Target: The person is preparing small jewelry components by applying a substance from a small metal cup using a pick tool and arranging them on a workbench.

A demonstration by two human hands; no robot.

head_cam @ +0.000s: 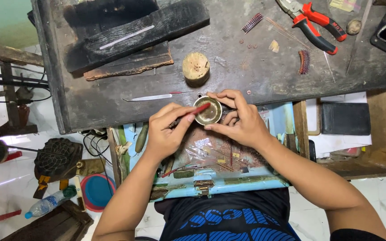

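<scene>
My right hand (pixel 240 120) grips a small round brass bowl (pixel 208 111) by its rim, at the front edge of the dark wooden workbench (pixel 246 71). My left hand (pixel 168 131) pinches a thin red-handled tool (pixel 197 110), and the tool's tip rests inside the bowl. Just behind the bowl stands a short round wooden block (pixel 196 68). A flat metal file (pixel 148 97) lies on the bench to the left of my hands.
Red-handled pliers (pixel 316 22), small ribbed metal pieces (pixel 304 61) and thin wires lie at the back right. Charred wooden blocks (pixel 130 31) sit at back left. Below my hands is an open light-blue drawer (pixel 228 185) holding scraps. A plastic bottle (pixel 45 205) lies on the floor.
</scene>
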